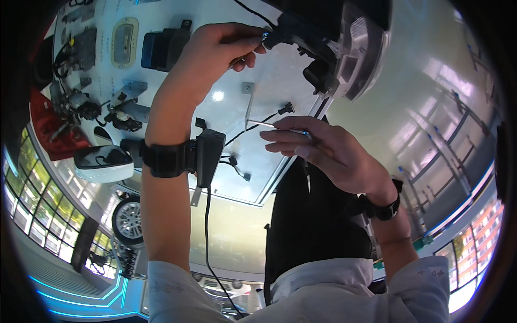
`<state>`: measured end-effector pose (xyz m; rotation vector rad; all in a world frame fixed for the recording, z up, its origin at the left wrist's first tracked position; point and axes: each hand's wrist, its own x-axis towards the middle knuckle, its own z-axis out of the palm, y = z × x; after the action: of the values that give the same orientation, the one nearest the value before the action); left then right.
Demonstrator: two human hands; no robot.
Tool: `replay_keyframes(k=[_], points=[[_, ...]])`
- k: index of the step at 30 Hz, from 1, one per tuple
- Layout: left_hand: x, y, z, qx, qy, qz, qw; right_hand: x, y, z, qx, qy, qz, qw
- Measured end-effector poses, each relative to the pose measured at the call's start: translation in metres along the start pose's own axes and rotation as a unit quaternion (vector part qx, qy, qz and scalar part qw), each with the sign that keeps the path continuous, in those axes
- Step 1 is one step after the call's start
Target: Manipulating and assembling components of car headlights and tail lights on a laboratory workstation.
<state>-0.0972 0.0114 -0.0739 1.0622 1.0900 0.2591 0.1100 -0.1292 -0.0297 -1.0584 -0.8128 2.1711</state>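
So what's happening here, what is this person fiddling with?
A person is working on a car headlamp unit at a white table strewn with car parts. The left hand pinches a small connector at the back of the lamp, where a black wire runs in. The right hand holds a thin metal tool just below, its tip apart from the lamp. A white mirror housing lies at the left.

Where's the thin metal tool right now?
In the head view the thin metal tool sits mid-frame, pinched in the right hand, below the headlamp unit and right of the left wrist's black strap-on device.
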Motion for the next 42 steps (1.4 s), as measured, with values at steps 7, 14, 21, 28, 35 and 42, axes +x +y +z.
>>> replay_keyframes(k=[7, 14, 21, 28, 35, 42], points=[[0.001, 0.001, 0.001, -0.015, 0.001, -0.020, 1.000, 0.005, 0.000, -0.006, -0.335, 0.152, -0.144, 0.919], [0.001, 0.001, 0.005, -0.039, 0.022, -0.015, 0.999, -0.011, 0.013, -0.009, -0.025, 0.299, -0.171, 0.939], [0.000, 0.004, 0.007, -0.012, 0.044, -0.036, 0.998, 0.010, 0.029, -0.008, 0.049, 0.297, -0.196, 0.933], [0.001, 0.000, 0.003, -0.039, 0.031, -0.036, 0.998, 0.025, 0.036, -0.008, 0.081, 0.278, -0.206, 0.935], [0.001, -0.001, 0.002, -0.050, 0.027, -0.032, 0.998, 0.027, 0.040, -0.008, -0.103, 0.344, -0.168, 0.918], [0.001, -0.001, 0.001, -0.038, 0.015, -0.037, 0.999, 0.025, 0.025, -0.008, -0.221, 0.361, -0.054, 0.904]])
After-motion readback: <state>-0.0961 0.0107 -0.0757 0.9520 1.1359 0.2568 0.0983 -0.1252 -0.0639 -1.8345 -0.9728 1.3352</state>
